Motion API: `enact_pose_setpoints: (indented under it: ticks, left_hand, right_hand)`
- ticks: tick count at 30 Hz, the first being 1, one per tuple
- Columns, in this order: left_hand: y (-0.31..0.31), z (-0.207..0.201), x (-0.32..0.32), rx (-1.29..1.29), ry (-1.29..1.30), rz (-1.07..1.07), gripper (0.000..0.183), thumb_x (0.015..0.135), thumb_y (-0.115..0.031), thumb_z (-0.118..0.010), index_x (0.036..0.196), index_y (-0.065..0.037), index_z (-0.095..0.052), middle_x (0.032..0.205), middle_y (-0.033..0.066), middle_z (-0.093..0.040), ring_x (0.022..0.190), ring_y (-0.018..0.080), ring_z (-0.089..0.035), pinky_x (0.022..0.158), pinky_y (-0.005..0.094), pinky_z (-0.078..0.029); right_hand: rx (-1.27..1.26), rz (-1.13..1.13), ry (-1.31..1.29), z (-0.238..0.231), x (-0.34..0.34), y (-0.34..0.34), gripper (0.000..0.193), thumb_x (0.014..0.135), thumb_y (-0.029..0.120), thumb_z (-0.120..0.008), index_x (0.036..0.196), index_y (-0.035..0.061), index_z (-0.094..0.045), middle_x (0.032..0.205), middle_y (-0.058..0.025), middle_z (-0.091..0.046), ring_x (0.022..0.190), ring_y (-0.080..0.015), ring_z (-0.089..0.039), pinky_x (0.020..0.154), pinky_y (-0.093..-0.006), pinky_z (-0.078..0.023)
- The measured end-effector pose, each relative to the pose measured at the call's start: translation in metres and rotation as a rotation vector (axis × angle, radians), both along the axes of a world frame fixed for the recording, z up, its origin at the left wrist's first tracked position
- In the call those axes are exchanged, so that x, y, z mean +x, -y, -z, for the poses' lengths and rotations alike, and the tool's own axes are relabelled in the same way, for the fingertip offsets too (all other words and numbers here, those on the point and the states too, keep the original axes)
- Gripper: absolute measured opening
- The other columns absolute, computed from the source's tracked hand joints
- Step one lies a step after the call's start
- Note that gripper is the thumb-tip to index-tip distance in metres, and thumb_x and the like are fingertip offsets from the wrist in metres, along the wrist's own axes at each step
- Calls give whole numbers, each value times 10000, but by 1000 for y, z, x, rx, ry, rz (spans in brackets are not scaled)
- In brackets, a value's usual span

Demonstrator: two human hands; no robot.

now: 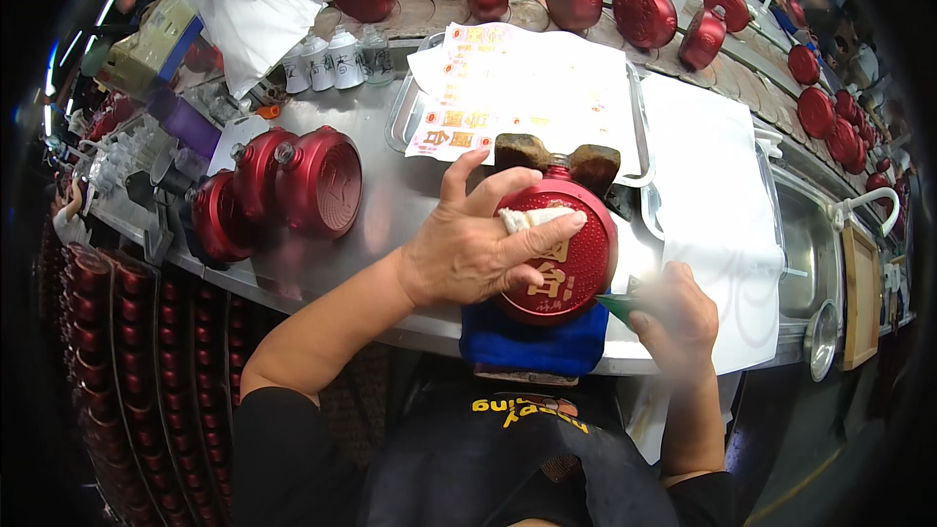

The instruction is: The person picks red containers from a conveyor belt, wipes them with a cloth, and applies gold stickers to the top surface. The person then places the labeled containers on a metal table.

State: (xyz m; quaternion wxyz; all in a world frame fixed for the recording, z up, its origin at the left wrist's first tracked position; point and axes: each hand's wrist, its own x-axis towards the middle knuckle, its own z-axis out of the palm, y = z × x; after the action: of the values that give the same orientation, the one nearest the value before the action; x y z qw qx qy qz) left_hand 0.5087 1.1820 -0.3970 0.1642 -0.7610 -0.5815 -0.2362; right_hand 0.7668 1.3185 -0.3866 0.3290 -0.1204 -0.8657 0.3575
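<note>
A round, flat red bottle (586, 234) with gold characters lies before me, its neck in the gap of a dark, worn cradle (517, 152). Its lower part rests over a blue cloth pad (532, 344). My left hand (459, 244) reaches over the bottle's face, with a folded white cloth (532, 219) between thumb and fingers, against the upper face. In my right hand (683, 317), slightly blurred, is a green flat-bladed scraper (617, 305). Its tip is at the bottle's lower right edge; whether it touches, I cannot tell.
Sheets of gold decals (527, 88) lie on a metal tray beyond the bottle. Several red bottles (327, 181) stand at left, more on the conveyor (527, 10) behind. White paper (717, 234) covers the right side, near a metal sink (805, 263). A plastic bag (239, 10) hangs upper left.
</note>
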Motion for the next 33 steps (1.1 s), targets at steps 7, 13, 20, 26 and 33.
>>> enact_pose_setpoints:
  ticks: [7, 13, 20, 26, 33]
  left_hand:
    - [7, -1, 8, -74, 21, -24, 570, 1011, -587, -361, 1314, -207, -658, 1286, -33, -646, 1305, 217, -443, 1187, 527, -116]
    - [63, 29, 53, 27, 187, -129, 448, 1007, -483, -478, 1294, -201, -675, 1229, -57, -673, 1260, 213, -483, 1182, 512, -161]
    - [78, 50, 55, 169, 359, -264, 479, 1022, -457, -468, 1294, -116, -668, 1187, 2, -707, 1210, 237, -510, 1138, 506, -224]
    - [66, 38, 47, 62, 119, -55, 395, 978, -407, -544, 1302, -220, -668, 1193, -93, -682, 1207, 176, -486, 1158, 485, -183]
    - [25, 15, 30, 22, 0, 69, 462, 1002, -539, -437, 1241, -247, -704, 1192, -79, -686, 1191, 179, -492, 1178, 494, -154]
  right_hand:
    - [-71, 29, 55, 2, -3, -7, 140, 774, 72, -752, 895, 41, -690, 739, -64, -614, 655, -230, -506, 645, -340, -398]
    - [43, -211, 126, -30, -73, -21, 112, 813, 108, -734, 899, 64, -679, 768, -85, -633, 729, -283, -599, 658, -360, -427]
    - [562, -620, 102, -14, -51, 13, 139, 779, 169, -685, 915, 145, -674, 797, 12, -515, 718, -164, -548, 779, -379, -410]
    - [151, -247, -26, 5, -4, 9, 246, 690, 59, -808, 915, 66, -710, 784, -34, -610, 677, -190, -516, 675, -352, -372]
    - [-34, -7, 72, 12, 11, 12, 188, 754, 61, -777, 931, 55, -715, 768, -50, -609, 718, -207, -532, 667, -323, -398]
